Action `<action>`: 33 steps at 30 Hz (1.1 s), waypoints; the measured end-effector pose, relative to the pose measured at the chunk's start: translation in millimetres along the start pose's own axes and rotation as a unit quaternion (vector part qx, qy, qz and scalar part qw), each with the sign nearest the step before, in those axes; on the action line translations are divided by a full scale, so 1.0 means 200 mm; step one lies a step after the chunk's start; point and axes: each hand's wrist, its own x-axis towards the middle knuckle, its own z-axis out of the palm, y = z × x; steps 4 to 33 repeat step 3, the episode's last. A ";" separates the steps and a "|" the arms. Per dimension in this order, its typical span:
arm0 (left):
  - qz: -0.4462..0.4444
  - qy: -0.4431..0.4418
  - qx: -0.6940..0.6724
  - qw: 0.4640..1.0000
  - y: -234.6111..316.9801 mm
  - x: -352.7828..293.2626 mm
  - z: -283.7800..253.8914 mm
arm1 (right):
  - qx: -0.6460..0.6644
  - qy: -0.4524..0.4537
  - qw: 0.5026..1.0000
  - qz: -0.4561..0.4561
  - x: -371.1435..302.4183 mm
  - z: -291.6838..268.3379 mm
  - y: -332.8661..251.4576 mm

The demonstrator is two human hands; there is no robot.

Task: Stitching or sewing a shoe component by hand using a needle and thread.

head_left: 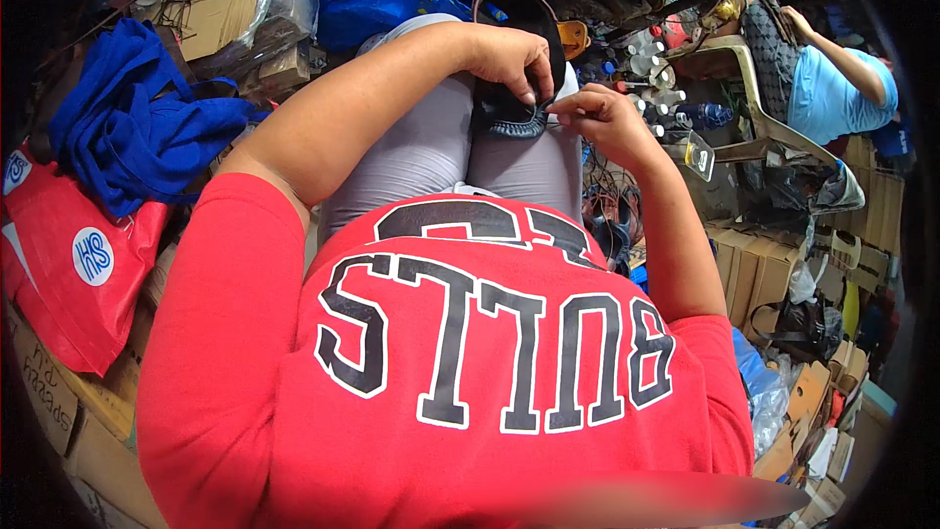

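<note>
A black shoe (pixel 539 29), or a piece shaped like one, lies over my grey-trousered knees. Its far end has a thin brownish rim, and its near end shows a ridged dark grey edge (pixel 517 127). My left hand (pixel 514 61) grips it from above, thumb and fingers pressed on the black material near that edge. Just to the right, my right hand (pixel 602 120) is closed in a pinch beside the same edge. Whatever sits between its fingertips is too small to make out.
Blue cloth (pixel 147 118) and a red bag (pixel 83 255) lie at my left. Several small bottles (pixel 661 88) stand to the right, before a pale plastic chair (pixel 744 88). Another person in a light blue shirt (pixel 832 93) is at the far right. Cardboard boxes (pixel 749 264) are stacked below.
</note>
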 end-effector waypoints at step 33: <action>-0.007 -0.003 0.048 0.999 0.03 0.00 -0.01 | 0.028 -0.036 0.998 0.045 -0.01 -0.03 0.06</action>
